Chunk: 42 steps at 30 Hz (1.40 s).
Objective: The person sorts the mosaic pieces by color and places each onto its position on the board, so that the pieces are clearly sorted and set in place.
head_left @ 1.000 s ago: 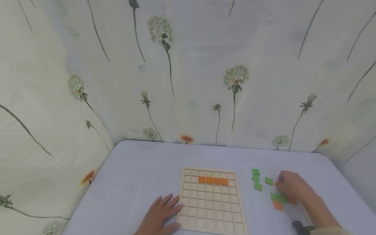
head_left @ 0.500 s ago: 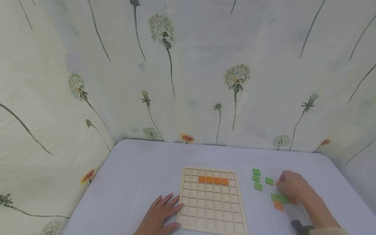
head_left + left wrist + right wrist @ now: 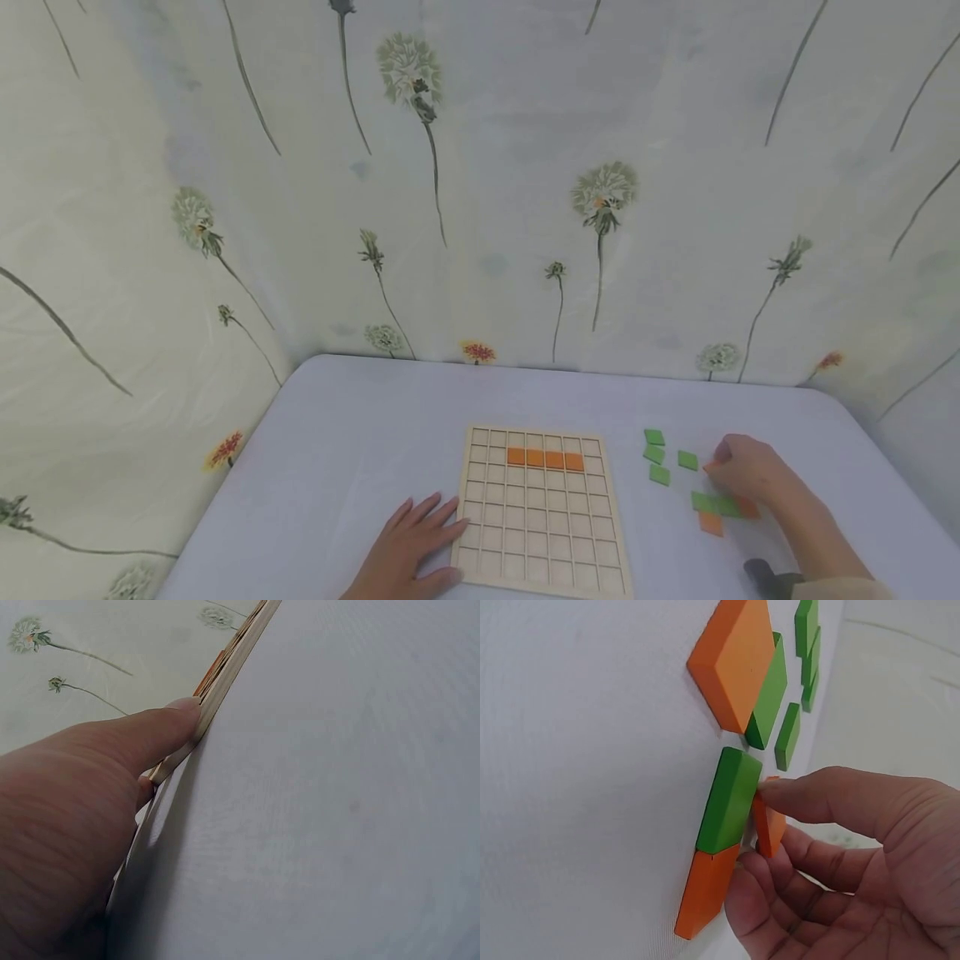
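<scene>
A right hand point(image 3: 832, 862) is pinching a small orange square tile point(image 3: 769, 825) off a white cloth-covered table point(image 3: 360, 433)

The thumb and fingers are gripping the tile by its thin edges, lifting it on end among loose tiles to the right of a wooden grid board point(image 3: 538, 508); it is looking light, rigid and smooth-faced, likely easy to slip, so taking it by opposite edges seems best. Beside it a green tile point(image 3: 730, 799) and another orange tile point(image 3: 705, 892) are lying flat, touching end to end, with more green tiles point(image 3: 656, 456) near. The left hand point(image 3: 408, 550) is resting flat with straight fingers, its thumb point(image 3: 142, 735) pressing the board's near-left edge. Four orange tiles point(image 3: 545, 459) are sitting in a row in the board's square cells. A flower-printed backdrop point(image 3: 480, 183) is hanging behind
</scene>
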Tool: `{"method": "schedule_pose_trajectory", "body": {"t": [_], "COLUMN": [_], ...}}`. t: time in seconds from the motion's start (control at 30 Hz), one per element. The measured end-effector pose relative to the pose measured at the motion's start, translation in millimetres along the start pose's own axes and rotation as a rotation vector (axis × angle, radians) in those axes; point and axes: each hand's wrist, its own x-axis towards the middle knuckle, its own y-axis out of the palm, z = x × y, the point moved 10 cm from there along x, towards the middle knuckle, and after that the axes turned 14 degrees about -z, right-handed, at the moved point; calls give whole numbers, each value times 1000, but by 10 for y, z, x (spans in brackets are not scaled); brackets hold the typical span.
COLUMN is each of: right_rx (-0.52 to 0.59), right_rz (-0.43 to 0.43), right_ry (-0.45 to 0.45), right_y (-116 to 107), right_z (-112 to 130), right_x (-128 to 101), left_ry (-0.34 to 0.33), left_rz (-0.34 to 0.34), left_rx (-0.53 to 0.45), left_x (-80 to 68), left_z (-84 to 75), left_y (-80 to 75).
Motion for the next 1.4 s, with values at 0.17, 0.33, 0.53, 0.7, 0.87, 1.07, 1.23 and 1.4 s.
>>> {"method": "schedule_pose_trajectory", "body": {"t": [0.17,0.33,0.53,0.7,0.87,1.07,1.23,1.4], "right_rx": [25,48,76,84,90,105,107,96], "right_rz": [15,20,9,9,-6,4,7,5], "right_ry": [5,-18,-35,-53,-89,-105,-135,-156], "right_y": [27,17,-5,-20,-52,-60,-56,-51], "right_z": [-65,-92,-84,-52,3,63,106,132], "right_x": [39,61,50,31,2,-17,-17,-13], "left_ry": [-4,10,1,-7,-10,-13,-5,-11], "left_rz": [6,-8,9,17,10,15,8,3], "left_rx": [1,5,8,1,-8,2,-6,-25], "left_x": [1,3,5,10,14,16,18,19], "left_z": [1,-15,-13,-26,-36,-21,-46,-57], "left_y": [7,-6,0,-9,-29,-16,-37,-57]}}
